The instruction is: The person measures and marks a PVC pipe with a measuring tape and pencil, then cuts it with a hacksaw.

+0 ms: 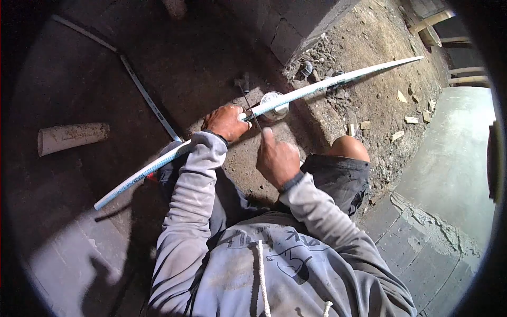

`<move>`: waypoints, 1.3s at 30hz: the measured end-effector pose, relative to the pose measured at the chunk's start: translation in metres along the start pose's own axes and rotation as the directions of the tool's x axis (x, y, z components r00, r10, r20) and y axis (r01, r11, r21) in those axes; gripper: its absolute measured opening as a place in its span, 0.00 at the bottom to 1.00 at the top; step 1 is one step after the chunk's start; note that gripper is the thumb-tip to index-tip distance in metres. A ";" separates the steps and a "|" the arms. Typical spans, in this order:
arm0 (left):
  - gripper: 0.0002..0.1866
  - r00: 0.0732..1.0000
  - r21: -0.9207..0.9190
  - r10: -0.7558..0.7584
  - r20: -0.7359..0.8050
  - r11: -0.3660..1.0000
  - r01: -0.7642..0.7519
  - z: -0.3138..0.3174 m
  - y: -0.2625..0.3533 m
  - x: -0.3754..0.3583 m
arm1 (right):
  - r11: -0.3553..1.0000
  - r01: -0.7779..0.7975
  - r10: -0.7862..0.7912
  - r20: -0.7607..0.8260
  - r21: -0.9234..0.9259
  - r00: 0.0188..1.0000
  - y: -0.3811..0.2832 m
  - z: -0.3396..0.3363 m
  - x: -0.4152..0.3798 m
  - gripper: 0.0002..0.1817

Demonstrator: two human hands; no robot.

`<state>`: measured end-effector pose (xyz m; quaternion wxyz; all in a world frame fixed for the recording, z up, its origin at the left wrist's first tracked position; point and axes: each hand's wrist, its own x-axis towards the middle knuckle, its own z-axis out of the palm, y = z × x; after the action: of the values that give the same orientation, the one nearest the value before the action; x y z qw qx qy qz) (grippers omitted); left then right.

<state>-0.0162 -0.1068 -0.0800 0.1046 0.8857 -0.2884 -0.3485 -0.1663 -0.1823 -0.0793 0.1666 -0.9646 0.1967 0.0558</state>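
A long white-and-blue plastic pipe point(317, 87) runs diagonally across the head view, over my knees. My left hand point(227, 122) is closed around it near the middle. In my right hand point(279, 160), a fist with the thumb on top, is one end of a thin dark saw blade point(251, 108). The blade lies across the pipe just right of my left hand; its depth of cut cannot be made out. Beneath the pipe, just beyond the blade, stands a round can point(275, 110), partly covered by the pipe. A dark pipe fitting point(243, 83) lies near the blade's far end.
On the left are a second thin pipe point(142, 90) on the dirt floor and a short, thick, dirty pipe piece point(74, 138). A block wall corner point(311, 31) juts in at the top. Rubble and a grey elbow fitting point(306, 69) lie beside it. A smooth cement surface point(449, 164) is at right.
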 end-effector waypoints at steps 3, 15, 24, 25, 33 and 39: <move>0.20 1.000 -0.035 -0.010 0.017 0.999 0.011 0.002 -0.002 0.006 | 1.000 0.010 -0.010 0.004 0.005 1.000 -0.002 -0.011 0.012 0.08; 0.22 0.996 -0.086 0.085 -0.001 0.993 -0.085 0.019 -0.018 0.013 | 0.995 0.095 -0.093 -0.057 0.036 0.994 0.000 0.004 0.031 0.12; 0.19 0.993 -0.143 0.079 0.086 0.988 -0.066 0.019 -0.026 0.012 | 0.995 0.068 -0.066 -0.032 0.068 0.997 0.003 0.004 0.010 0.11; 0.17 0.993 -0.089 0.112 0.039 0.990 -0.108 0.034 -0.031 0.017 | 0.985 0.130 -0.112 -0.149 0.116 0.983 0.003 0.016 0.026 0.10; 0.18 0.993 -0.213 0.082 0.089 0.975 -0.061 0.010 -0.024 0.007 | 0.995 0.066 -0.065 -0.020 0.074 0.998 0.006 0.002 -0.018 0.13; 0.10 0.997 -0.149 0.057 0.045 0.988 -0.049 0.027 -0.021 0.001 | 0.985 0.053 -0.043 -0.061 0.162 0.997 -0.003 0.010 0.024 0.09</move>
<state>-0.0244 -0.0899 -0.1087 0.1721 0.8586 -0.2877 -0.3878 -0.1433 -0.1847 -0.0920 0.2408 -0.9533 0.1820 0.0077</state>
